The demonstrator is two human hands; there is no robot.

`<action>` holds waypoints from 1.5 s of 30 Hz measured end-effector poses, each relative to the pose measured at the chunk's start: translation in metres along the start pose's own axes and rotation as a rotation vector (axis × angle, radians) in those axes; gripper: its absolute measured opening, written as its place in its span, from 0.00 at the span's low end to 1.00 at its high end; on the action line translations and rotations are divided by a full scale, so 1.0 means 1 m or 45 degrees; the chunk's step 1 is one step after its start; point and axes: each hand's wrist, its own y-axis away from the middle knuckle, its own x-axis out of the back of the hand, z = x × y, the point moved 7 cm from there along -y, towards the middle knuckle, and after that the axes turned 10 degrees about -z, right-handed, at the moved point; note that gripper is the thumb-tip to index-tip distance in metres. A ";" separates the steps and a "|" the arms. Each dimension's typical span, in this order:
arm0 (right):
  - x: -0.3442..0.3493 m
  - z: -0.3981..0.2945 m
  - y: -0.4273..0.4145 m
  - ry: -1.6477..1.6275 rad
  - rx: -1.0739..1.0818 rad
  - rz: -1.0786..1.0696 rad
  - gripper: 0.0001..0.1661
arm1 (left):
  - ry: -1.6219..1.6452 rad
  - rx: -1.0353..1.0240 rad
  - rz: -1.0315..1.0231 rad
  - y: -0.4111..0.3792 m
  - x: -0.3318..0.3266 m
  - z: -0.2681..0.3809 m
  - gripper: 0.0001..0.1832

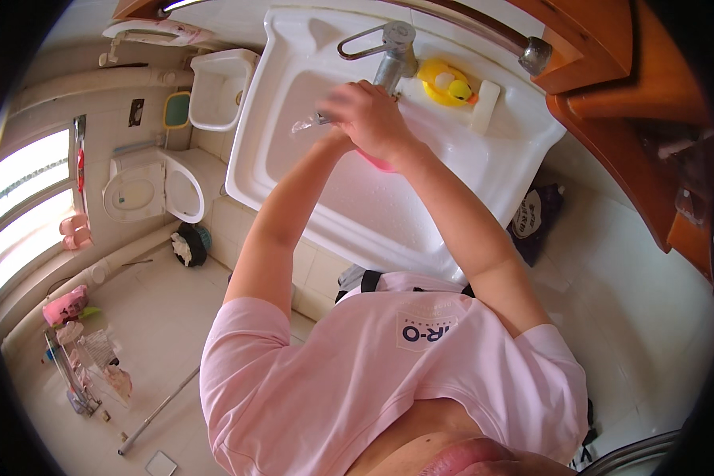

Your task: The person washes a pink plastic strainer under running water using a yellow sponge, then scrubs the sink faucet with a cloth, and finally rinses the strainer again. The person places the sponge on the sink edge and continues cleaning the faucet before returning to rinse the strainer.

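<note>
My right hand lies over my left hand above a white ceramic washbasin. The right fingers are blurred, and most of the left hand is hidden beneath them. Both hands are close to the chrome faucet, whose spout is partly covered by the right hand; a metal tip shows at the fingers. Clear water shows beside that tip. Under the right wrist, a pink object peeks out, its shape mostly hidden. Whether either hand grips something cannot be seen.
A yellow rubber duck and a whitish bar-shaped object sit on the basin's back ledge. A wooden cabinet juts in at right. Leftward are a smaller white sink, a toilet and a pole on the floor.
</note>
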 end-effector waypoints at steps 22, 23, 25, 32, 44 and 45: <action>0.012 0.007 0.041 -0.600 -0.006 0.087 0.17 | 2.042 0.723 0.342 0.105 -0.013 0.014 0.16; 0.011 0.005 0.043 -0.570 -0.022 0.077 0.17 | 2.039 0.678 0.315 0.104 -0.016 0.018 0.16; 0.013 -0.003 0.044 -0.513 -0.047 0.056 0.19 | 2.029 0.584 0.268 0.102 -0.020 0.023 0.17; 0.019 0.001 0.036 -0.576 -0.240 0.290 0.16 | 2.075 0.658 0.356 0.099 -0.033 0.014 0.17; 0.038 0.032 0.023 -0.461 -0.649 0.639 0.18 | 2.264 0.608 0.351 0.058 -0.043 -0.016 0.19; 0.038 0.032 0.023 -0.471 -0.651 0.639 0.18 | 2.255 0.610 0.317 0.054 -0.043 -0.014 0.19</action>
